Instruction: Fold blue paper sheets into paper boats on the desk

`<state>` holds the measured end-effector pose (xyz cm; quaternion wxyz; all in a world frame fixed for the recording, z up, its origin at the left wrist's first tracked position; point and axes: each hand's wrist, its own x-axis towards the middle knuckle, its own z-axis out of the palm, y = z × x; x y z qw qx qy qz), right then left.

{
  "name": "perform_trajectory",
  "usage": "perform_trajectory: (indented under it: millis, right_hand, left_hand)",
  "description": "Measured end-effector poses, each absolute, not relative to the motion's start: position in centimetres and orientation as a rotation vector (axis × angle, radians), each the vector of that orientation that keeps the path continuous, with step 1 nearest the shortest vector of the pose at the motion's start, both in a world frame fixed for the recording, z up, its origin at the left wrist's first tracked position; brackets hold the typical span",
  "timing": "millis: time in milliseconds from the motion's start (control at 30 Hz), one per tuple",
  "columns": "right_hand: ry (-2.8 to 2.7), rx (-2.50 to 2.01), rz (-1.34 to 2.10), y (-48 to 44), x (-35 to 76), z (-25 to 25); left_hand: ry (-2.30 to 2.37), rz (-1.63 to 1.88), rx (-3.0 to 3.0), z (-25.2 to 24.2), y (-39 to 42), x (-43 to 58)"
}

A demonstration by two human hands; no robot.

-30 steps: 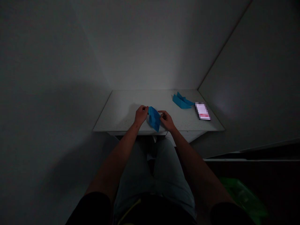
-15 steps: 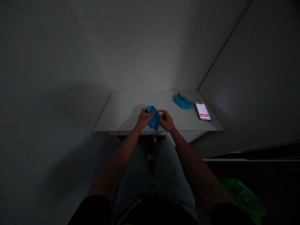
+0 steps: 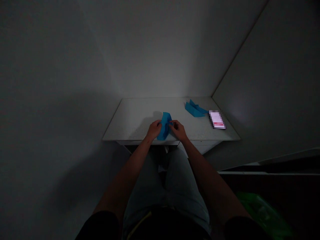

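Note:
A folded piece of blue paper (image 3: pixel 164 128), shaped much like a paper boat, is held between my two hands near the table's front edge. My left hand (image 3: pixel 154 129) grips its left side, the thumb lying against the paper. On the right side, my right hand (image 3: pixel 178 129) pinches the paper with thumb and forefinger. A second folded blue paper boat (image 3: pixel 195 109) lies on the table farther back to the right, apart from both hands.
The white table (image 3: pixel 135 116) stands against the back wall and a side wall on the right. A phone (image 3: pixel 217 119) with a lit, blurred screen lies near the blue boat. Green, shiny plastic (image 3: pixel 263 211) sits on the dark floor at lower right.
The blue paper has turned in my hands, its long side now facing differently. My right fingers have closed on its right side, and my left thumb has shifted back to the left edge.

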<state>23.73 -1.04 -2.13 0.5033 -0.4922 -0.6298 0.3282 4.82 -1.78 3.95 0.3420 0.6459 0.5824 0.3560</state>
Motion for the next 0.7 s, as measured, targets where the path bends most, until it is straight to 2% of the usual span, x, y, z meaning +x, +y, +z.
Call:
perform_trajectory:
  millis: [333, 533, 700]
  right_hand:
    - [-1.391, -1.265, 0.755, 0.3, 23.8, -3.2]
    - [-1.357, -1.301, 0.717, 0.3, 23.5, -2.2]
    - [-1.354, -1.231, 0.734, -0.5, 23.5, -1.1]
  left_hand:
    - [1.463, 0.814, 1.843, 5.2, -4.7, 5.2]
    - [1.455, 0.685, 2.056, 5.4, -5.7, 5.3]
    - [1.562, 0.691, 1.990, 5.3, -5.7, 4.8]
